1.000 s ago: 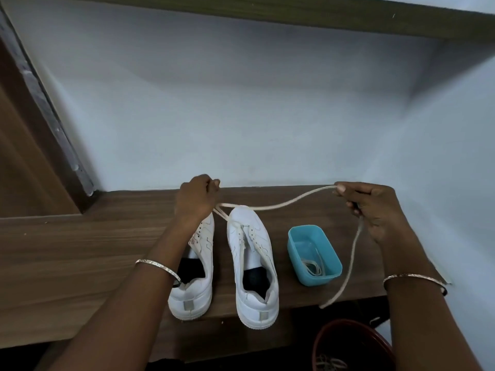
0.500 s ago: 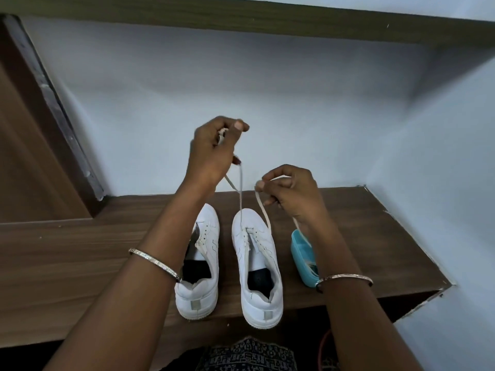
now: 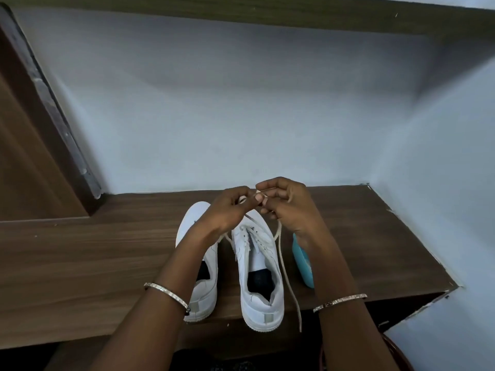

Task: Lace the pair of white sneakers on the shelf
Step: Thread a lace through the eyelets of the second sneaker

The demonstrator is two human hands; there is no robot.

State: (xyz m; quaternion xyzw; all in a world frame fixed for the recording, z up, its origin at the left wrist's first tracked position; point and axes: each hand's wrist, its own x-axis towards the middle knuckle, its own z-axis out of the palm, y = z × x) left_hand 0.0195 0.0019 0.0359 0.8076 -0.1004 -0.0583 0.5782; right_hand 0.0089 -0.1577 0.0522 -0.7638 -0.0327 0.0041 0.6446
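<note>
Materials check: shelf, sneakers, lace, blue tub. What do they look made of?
Shelf: likely wood-grain laminate, matte; even brown streaks, chipped right edge.
Sneakers: smooth white leather or synthetic, cannot tell which; stitched panels.
Lace: woven fabric, off-white; hangs limp.
Blue tub: probably plastic; uniform teal, smooth rounded wall.

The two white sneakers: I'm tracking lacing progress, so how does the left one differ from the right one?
The right sneaker has a lace through its front eyelets, its strands pinched by the left hand and right hand; the left sneaker shows none. The left forearm covers part of the left sneaker; the right sneaker is mostly visible. Both are white, toes to the wall, on the shelf.
</note>
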